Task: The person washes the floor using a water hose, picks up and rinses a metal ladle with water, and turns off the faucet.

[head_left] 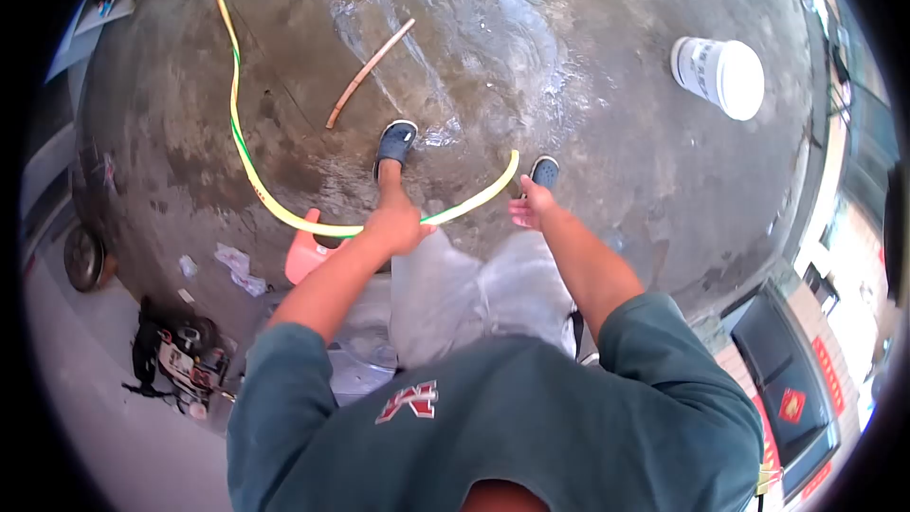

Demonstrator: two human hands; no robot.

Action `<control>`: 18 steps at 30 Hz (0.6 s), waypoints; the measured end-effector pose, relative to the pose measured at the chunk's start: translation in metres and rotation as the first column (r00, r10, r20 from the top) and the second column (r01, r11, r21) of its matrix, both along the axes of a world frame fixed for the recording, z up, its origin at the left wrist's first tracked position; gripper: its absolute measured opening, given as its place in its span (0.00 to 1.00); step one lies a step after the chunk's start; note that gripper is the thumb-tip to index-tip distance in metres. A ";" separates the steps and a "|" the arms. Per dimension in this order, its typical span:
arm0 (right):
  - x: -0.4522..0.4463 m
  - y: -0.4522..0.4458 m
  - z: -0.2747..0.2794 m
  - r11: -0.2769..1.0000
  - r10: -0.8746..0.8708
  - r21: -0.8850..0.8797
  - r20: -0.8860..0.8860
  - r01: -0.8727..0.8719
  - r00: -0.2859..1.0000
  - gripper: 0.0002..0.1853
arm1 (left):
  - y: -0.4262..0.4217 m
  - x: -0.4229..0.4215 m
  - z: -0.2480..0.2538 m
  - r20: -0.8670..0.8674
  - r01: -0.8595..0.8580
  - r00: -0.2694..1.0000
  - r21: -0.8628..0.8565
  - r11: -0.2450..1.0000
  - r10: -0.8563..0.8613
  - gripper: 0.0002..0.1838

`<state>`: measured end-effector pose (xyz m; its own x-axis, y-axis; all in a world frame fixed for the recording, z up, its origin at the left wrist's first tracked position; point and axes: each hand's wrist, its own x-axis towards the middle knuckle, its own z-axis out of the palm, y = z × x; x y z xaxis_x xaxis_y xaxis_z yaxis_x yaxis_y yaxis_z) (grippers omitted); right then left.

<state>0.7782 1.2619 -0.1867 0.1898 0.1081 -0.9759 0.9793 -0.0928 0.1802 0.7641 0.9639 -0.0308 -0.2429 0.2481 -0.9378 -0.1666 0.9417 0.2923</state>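
Observation:
My left hand (396,228) is closed around a yellow-green hose (269,203) a short way back from its end. The hose's free end curves up to the right of that hand, and no water shows at its mouth. My right hand (533,207) is beside this end, just to its right, with the fingers extended and nothing visible in them. From my left hand the hose runs left, then bends up toward the top left of the view.
Wet patches and a curved wooden stick (370,73) are on the concrete floor. A white bucket (701,69) lies tilted at the upper right. Left of my legs are a pink plastic object (303,254) and crumpled plastic bags (241,270). Machinery (190,360) sits lower left.

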 end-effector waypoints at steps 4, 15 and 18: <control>0.007 0.038 -0.070 0.980 -0.131 -0.152 0.008 0.130 0.991 0.27 | 0.064 0.034 -0.031 0.021 0.021 1.000 0.040 0.999 -0.022 0.26; 0.022 0.085 -0.220 0.838 -0.519 -0.128 0.119 0.531 0.847 0.26 | 0.143 0.069 -0.123 -0.027 0.236 0.972 0.029 0.971 -0.235 0.30; 0.011 0.077 -0.235 0.838 -0.507 -0.154 0.135 0.524 0.851 0.27 | 0.134 0.082 -0.149 0.039 0.191 0.981 0.015 0.981 -0.191 0.29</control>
